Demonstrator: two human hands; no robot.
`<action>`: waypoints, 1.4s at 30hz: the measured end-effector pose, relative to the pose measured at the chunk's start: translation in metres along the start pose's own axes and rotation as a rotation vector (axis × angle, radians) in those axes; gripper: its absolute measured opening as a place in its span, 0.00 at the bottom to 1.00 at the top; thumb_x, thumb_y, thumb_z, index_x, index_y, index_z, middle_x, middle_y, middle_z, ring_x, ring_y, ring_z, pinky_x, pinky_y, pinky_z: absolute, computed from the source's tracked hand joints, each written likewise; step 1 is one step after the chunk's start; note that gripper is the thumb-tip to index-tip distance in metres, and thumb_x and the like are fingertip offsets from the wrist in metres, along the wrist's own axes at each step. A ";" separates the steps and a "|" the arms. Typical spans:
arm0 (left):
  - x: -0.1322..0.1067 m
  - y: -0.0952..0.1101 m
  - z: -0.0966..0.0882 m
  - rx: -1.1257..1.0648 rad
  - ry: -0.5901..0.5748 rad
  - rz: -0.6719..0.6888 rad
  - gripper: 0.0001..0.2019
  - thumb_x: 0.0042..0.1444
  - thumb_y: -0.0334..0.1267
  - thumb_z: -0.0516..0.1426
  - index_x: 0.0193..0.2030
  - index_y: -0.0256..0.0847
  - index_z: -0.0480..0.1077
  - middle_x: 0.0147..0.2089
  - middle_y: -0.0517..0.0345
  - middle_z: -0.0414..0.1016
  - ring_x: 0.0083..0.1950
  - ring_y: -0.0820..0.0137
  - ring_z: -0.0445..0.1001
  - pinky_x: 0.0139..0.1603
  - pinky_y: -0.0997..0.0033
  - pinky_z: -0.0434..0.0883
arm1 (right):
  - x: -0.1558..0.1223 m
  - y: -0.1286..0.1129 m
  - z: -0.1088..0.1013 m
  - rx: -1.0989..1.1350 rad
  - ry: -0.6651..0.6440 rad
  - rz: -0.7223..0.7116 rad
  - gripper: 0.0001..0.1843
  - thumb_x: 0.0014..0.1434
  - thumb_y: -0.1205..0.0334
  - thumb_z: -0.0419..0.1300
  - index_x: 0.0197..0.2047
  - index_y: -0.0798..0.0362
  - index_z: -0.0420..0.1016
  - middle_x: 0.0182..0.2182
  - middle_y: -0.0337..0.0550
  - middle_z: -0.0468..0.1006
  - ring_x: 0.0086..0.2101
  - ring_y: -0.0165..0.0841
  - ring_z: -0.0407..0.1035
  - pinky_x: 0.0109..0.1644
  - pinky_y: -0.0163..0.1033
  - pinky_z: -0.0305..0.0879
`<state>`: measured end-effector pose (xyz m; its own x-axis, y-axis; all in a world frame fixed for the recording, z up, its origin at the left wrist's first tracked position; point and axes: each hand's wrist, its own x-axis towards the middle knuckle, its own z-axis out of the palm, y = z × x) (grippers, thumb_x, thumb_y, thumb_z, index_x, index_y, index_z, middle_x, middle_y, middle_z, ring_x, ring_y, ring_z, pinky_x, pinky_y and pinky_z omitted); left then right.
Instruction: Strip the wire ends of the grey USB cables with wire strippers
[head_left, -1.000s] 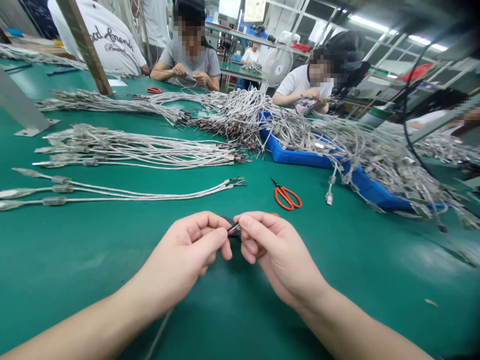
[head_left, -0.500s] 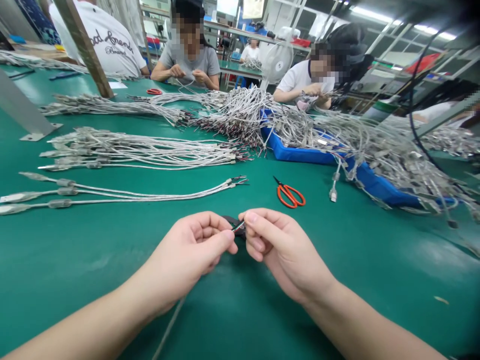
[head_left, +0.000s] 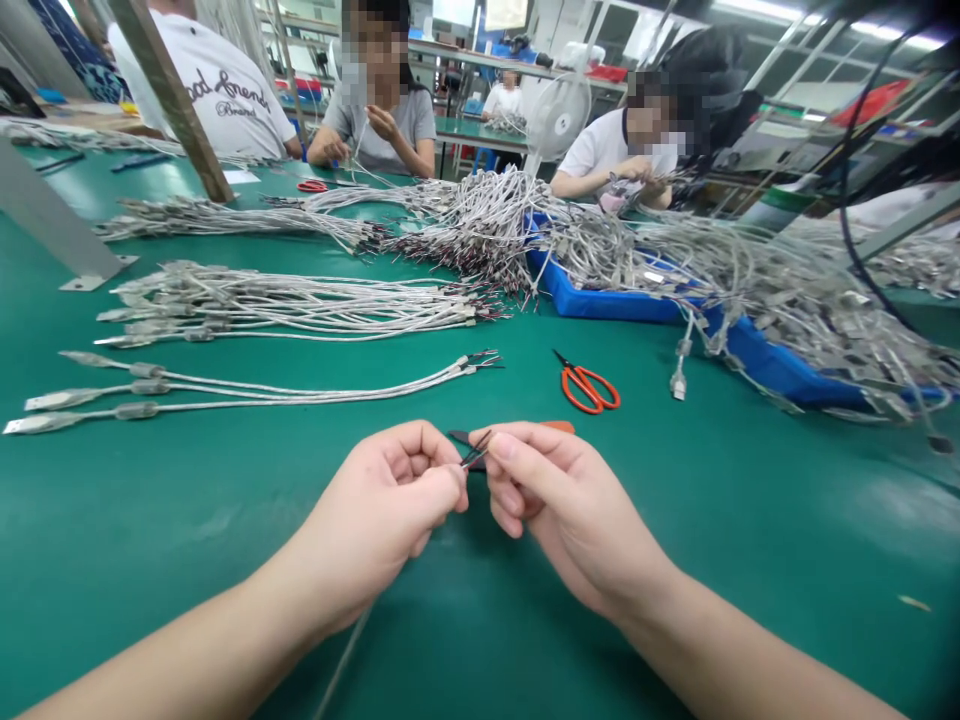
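In the middle of the view my left hand point(head_left: 405, 490) pinches the end of a white cable point(head_left: 345, 655), whose length runs down under my left wrist. Thin dark and coloured wires point(head_left: 474, 455) stick out of that end. Their tips are held between the thumb and fingers of my right hand point(head_left: 544, 485). Both hands are closed, close together above the green table. Behind them lies a dark-bladed tool with an orange handle point(head_left: 559, 426), mostly covered by my right hand. Scissors with orange handles point(head_left: 589, 388) rest just beyond.
Three USB cables point(head_left: 300, 397) lie side by side on the left, with a bundle of cables point(head_left: 315, 305) behind them. Blue trays point(head_left: 615, 305) heaped with cables stand at the right. A metal post point(head_left: 67, 230) rises at left. Several people sit across the table.
The wires between my hands are spread apart more now. My right hand has shifted slightly, and the orange handle behind it shows. The view has moved a little to the left.
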<state>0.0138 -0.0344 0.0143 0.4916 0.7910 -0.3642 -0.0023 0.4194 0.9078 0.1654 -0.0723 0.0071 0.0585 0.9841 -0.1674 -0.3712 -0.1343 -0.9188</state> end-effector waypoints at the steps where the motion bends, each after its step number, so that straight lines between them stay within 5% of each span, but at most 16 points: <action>1: 0.000 -0.001 0.000 0.003 0.011 0.009 0.06 0.51 0.34 0.58 0.27 0.39 0.64 0.19 0.69 0.62 0.16 0.83 0.49 0.16 0.81 0.46 | 0.000 0.000 0.000 -0.011 -0.005 0.003 0.08 0.55 0.58 0.66 0.33 0.55 0.78 0.18 0.33 0.67 0.19 0.24 0.58 0.21 0.31 0.57; 6: 0.000 -0.001 0.001 0.021 0.043 0.051 0.08 0.51 0.36 0.58 0.26 0.39 0.63 0.18 0.71 0.58 0.17 0.84 0.49 0.16 0.82 0.47 | -0.002 0.003 0.002 -0.099 0.011 0.014 0.09 0.53 0.58 0.67 0.32 0.54 0.77 0.16 0.33 0.68 0.18 0.25 0.60 0.23 0.33 0.57; 11: 0.000 -0.001 0.004 0.104 0.076 0.117 0.07 0.51 0.33 0.59 0.26 0.38 0.65 0.21 0.66 0.66 0.19 0.83 0.55 0.18 0.82 0.52 | -0.003 0.006 0.005 -0.137 0.056 0.009 0.11 0.51 0.56 0.68 0.29 0.54 0.75 0.17 0.33 0.69 0.19 0.26 0.61 0.22 0.33 0.57; 20: 0.001 -0.009 0.004 -0.095 0.038 0.062 0.09 0.55 0.38 0.58 0.27 0.38 0.64 0.20 0.67 0.63 0.16 0.84 0.51 0.16 0.81 0.49 | -0.004 0.006 0.006 -0.083 -0.003 0.018 0.10 0.55 0.57 0.66 0.29 0.54 0.74 0.21 0.38 0.74 0.20 0.26 0.62 0.24 0.34 0.59; 31: -0.001 -0.003 0.003 0.072 0.042 0.061 0.07 0.51 0.34 0.59 0.25 0.38 0.67 0.19 0.66 0.66 0.17 0.83 0.52 0.17 0.81 0.49 | -0.001 -0.008 -0.001 -0.323 -0.054 -0.114 0.06 0.53 0.62 0.65 0.27 0.54 0.75 0.22 0.37 0.73 0.20 0.26 0.63 0.24 0.34 0.59; 42: -0.002 -0.002 0.009 0.224 0.123 0.176 0.06 0.50 0.33 0.59 0.24 0.39 0.68 0.22 0.61 0.72 0.24 0.75 0.66 0.24 0.78 0.63 | 0.000 -0.002 0.000 -0.198 0.007 -0.009 0.10 0.54 0.57 0.66 0.28 0.54 0.74 0.16 0.33 0.68 0.17 0.25 0.59 0.20 0.33 0.56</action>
<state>0.0201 -0.0408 0.0152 0.3917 0.8964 -0.2075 0.1208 0.1734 0.9774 0.1655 -0.0722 0.0087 0.0674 0.9846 -0.1611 -0.1815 -0.1467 -0.9724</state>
